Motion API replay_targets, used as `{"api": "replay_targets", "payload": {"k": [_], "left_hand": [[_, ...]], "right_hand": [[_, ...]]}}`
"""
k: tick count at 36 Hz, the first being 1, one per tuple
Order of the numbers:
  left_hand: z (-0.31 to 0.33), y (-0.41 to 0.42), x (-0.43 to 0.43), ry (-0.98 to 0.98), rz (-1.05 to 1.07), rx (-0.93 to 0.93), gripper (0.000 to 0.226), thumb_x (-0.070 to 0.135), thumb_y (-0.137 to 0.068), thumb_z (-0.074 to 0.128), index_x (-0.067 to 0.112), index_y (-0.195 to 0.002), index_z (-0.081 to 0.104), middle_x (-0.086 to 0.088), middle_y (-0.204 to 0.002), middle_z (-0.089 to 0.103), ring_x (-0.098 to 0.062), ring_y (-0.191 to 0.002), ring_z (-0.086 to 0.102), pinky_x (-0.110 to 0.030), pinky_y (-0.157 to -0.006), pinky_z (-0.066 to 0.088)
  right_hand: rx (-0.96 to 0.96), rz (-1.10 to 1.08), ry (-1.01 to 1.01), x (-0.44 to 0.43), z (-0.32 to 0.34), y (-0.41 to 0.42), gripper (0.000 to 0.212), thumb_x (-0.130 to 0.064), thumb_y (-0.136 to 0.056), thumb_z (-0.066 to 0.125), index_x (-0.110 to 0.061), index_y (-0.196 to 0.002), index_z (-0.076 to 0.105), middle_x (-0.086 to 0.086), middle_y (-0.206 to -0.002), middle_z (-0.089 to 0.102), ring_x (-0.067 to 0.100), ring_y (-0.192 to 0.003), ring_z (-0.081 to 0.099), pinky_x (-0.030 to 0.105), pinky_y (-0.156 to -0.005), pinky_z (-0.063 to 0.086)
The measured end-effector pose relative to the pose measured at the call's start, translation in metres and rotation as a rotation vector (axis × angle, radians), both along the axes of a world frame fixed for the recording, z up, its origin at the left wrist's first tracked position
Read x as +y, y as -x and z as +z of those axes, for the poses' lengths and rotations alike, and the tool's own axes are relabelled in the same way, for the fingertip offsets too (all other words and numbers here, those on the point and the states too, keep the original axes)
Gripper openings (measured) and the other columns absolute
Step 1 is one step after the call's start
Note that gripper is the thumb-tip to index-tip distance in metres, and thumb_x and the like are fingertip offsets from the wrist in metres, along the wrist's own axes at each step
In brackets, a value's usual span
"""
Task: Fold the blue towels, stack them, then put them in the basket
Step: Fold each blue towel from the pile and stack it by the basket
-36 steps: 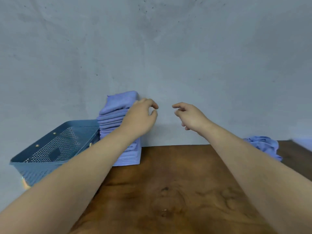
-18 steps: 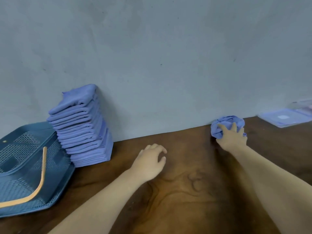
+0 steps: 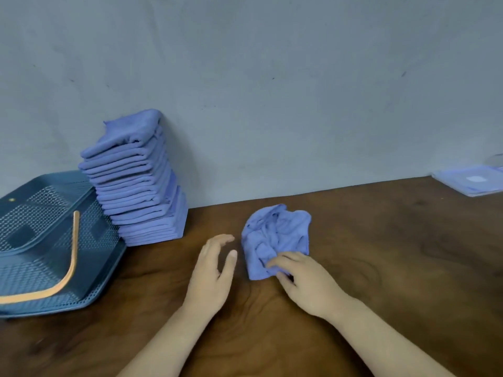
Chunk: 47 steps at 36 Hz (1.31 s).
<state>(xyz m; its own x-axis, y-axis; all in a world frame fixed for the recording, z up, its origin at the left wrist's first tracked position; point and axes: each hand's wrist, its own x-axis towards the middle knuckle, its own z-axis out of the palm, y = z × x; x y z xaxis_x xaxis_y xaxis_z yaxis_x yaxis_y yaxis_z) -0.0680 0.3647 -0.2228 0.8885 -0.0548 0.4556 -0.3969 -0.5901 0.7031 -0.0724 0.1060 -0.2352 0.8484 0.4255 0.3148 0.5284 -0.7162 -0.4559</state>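
Observation:
A crumpled blue towel [image 3: 275,235] lies on the brown wooden table [image 3: 381,268] near the middle. My right hand [image 3: 304,281] grips the towel's near edge, fingers curled into the cloth. Just left of the towel hovers my left hand [image 3: 212,273], fingers relaxed and holding nothing. A tall, slightly leaning stack of folded blue towels [image 3: 136,180] stands against the wall at the left. Beside the stack sits the blue mesh basket [image 3: 32,213], with an orange handle [image 3: 69,268] lying across its inside.
A grey wall runs along the back of the table. A clear plastic packet [image 3: 471,180] lies at the far right edge by the wall.
My right hand has pulled the crumpled towel from the back right toward the middle of the table. My left hand came down from the stack and now sits beside the towel.

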Motion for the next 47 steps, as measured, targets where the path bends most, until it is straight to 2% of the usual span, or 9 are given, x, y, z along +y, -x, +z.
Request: {"api": "replay_targets", "payload": {"k": [4,10,18,23,30,34,36,42,47], "left_hand": [[0.002,0.015,0.019,0.073,0.033,-0.068,0.031,0.035,-0.108,0.053,0.033,-0.138,0.057,0.020,-0.142,0.057,-0.012,-0.138,0.051,-0.028,-0.112,0.043],[-0.005,0.013,0.033,0.089,0.065,0.263,0.056,0.048,-0.099,0.069,0.043,-0.151,0.047,0.030,-0.152,0.038,0.007,-0.139,0.037,-0.021,-0.110,0.034],[0.005,0.028,0.042,0.263,0.206,0.166,0.014,0.022,-0.103,0.067,0.034,-0.107,0.073,0.022,-0.097,0.070,0.003,-0.094,0.065,-0.021,-0.082,0.050],[0.022,0.047,0.067,0.470,0.232,0.025,0.017,0.009,-0.104,0.064,0.025,-0.104,0.071,0.009,-0.101,0.075,-0.008,-0.095,0.071,-0.012,-0.083,0.052],[0.008,0.059,0.086,0.137,0.172,0.140,0.023,0.017,-0.105,0.062,0.037,-0.111,0.071,0.019,-0.112,0.072,-0.006,-0.112,0.065,-0.024,-0.091,0.052],[0.009,0.050,0.075,-0.122,0.116,0.187,0.028,0.046,-0.108,0.052,0.044,-0.132,0.065,0.030,-0.123,0.063,0.000,-0.125,0.052,-0.026,-0.104,0.045],[0.010,0.043,0.070,-0.221,0.074,0.326,0.042,0.061,-0.108,0.037,0.047,-0.141,0.059,0.034,-0.131,0.056,0.006,-0.133,0.044,-0.030,-0.114,0.039],[0.046,0.008,0.050,-0.495,-0.093,0.615,0.061,0.064,-0.109,0.013,0.044,-0.164,0.032,0.026,-0.170,0.021,0.000,-0.159,0.008,-0.034,-0.127,0.006],[0.063,-0.050,0.043,-0.547,-0.046,0.747,0.063,0.071,-0.103,0.007,0.055,-0.160,0.029,0.006,-0.176,0.017,-0.025,-0.162,0.014,-0.046,-0.127,0.011]], "right_hand": [[0.069,0.155,-0.108,0.005,0.013,0.028,0.030,-0.004,-0.093,0.059,-0.032,-0.104,0.062,-0.020,-0.114,0.061,0.007,-0.108,0.058,0.017,-0.089,0.044],[-0.155,-0.093,-0.217,-0.012,0.011,0.023,0.051,0.019,-0.067,0.064,-0.026,-0.088,0.056,-0.019,-0.090,0.053,0.008,-0.090,0.052,0.017,-0.077,0.040],[-0.237,-0.335,-0.285,-0.043,0.017,0.013,0.061,0.026,-0.067,0.066,-0.026,-0.098,0.067,-0.016,-0.094,0.060,0.013,-0.092,0.057,0.018,-0.081,0.046],[-0.226,-0.314,-0.333,-0.061,0.025,0.020,0.068,0.030,-0.071,0.061,-0.022,-0.113,0.075,-0.014,-0.100,0.056,0.019,-0.097,0.060,0.023,-0.085,0.049],[0.169,-0.032,-0.414,-0.045,0.030,0.042,0.076,0.022,-0.077,0.051,-0.037,-0.119,0.073,-0.014,-0.134,0.057,0.016,-0.128,0.057,0.025,-0.099,0.046],[0.308,-0.100,-0.185,-0.034,0.041,0.033,0.041,-0.041,-0.101,0.064,-0.054,-0.139,0.055,-0.037,-0.151,0.041,-0.009,-0.143,0.033,0.023,-0.110,0.036],[0.384,-0.135,-0.045,-0.027,0.043,0.027,0.056,-0.064,-0.093,0.067,-0.054,-0.145,0.048,-0.041,-0.141,0.047,-0.010,-0.135,0.039,0.026,-0.110,0.040],[0.327,-0.110,-0.087,-0.021,0.060,0.027,0.035,-0.029,-0.085,0.077,-0.052,-0.112,0.071,-0.017,-0.100,0.064,0.006,-0.090,0.064,0.036,-0.081,0.057],[-0.005,-0.181,0.079,-0.026,0.082,0.044,0.047,-0.009,-0.081,0.066,-0.047,-0.109,0.068,-0.021,-0.104,0.057,0.004,-0.098,0.053,0.028,-0.072,0.050]]}}
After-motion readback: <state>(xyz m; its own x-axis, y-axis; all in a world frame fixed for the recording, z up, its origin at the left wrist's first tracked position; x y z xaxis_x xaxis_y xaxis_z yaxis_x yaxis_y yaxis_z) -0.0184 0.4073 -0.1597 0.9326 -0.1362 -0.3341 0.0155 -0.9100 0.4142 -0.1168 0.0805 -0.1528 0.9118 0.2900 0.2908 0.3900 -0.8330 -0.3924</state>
